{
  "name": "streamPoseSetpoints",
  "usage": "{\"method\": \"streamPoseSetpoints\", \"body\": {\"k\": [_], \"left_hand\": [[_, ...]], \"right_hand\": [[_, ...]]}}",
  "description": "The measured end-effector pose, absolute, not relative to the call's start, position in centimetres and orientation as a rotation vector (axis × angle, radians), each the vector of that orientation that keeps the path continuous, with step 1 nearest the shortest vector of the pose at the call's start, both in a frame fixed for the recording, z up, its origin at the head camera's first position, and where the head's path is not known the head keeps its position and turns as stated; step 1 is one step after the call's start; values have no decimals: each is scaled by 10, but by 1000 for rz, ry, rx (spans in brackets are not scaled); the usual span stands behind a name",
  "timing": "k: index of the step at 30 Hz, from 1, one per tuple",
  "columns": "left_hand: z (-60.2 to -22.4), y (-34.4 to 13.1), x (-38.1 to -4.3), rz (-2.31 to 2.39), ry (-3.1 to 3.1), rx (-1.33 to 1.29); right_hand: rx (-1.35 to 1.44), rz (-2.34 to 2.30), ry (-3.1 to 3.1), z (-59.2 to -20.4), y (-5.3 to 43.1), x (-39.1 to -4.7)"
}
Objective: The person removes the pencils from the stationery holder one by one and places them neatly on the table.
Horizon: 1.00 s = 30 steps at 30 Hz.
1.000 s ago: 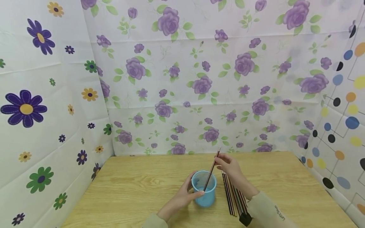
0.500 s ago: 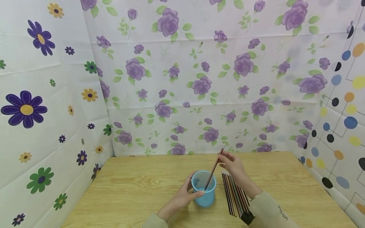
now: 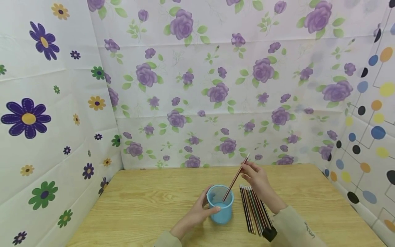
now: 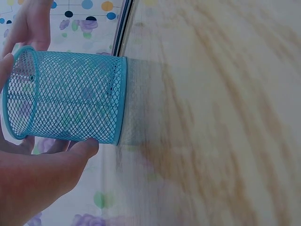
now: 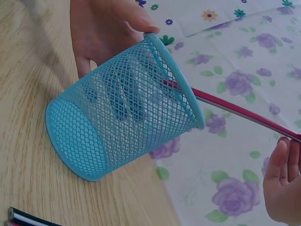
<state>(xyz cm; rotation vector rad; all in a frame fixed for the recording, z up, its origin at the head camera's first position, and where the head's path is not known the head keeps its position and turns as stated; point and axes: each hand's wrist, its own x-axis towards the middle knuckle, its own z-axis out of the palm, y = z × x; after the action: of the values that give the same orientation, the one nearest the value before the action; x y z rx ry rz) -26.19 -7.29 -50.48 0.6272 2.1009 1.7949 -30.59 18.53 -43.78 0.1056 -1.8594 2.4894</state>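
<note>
A light-blue mesh pen cup [image 3: 221, 212] stands upright on the wooden table. My left hand [image 3: 199, 210] grips it from the left, thumb on the near side; the left wrist view shows this hand [image 4: 47, 174] around the mesh [image 4: 70, 96]. Between thumb and fingers, my right hand [image 3: 257, 180] pinches a dark-red striped pencil [image 3: 235, 178] near its white-tipped upper end. The pencil slants, its lower end just inside the cup's mouth, clear of the bottom, as the right wrist view shows with the red pencil [image 5: 235, 107] and the mesh wall [image 5: 131, 108].
Several striped pencils [image 3: 253, 209] lie side by side right of the cup, under the right forearm. A small black block [image 3: 270, 234] sits at their near ends. Flower-printed cloth [image 3: 185, 103] hangs behind the table [image 3: 148, 206], with more cloth at both sides.
My right hand has moved up and to the right with the pencil, drawing its lower end higher inside the cup. The left hand and the cup have stayed nearly still.
</note>
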Motion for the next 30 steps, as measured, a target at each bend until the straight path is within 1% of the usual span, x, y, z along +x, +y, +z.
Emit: {"method": "streamPoseSetpoints", "body": {"k": [30], "left_hand": [[-502, -72, -261, 1793, 2104, 630]], "right_hand": [[27, 2695, -1607, -440, 208, -309]]}}
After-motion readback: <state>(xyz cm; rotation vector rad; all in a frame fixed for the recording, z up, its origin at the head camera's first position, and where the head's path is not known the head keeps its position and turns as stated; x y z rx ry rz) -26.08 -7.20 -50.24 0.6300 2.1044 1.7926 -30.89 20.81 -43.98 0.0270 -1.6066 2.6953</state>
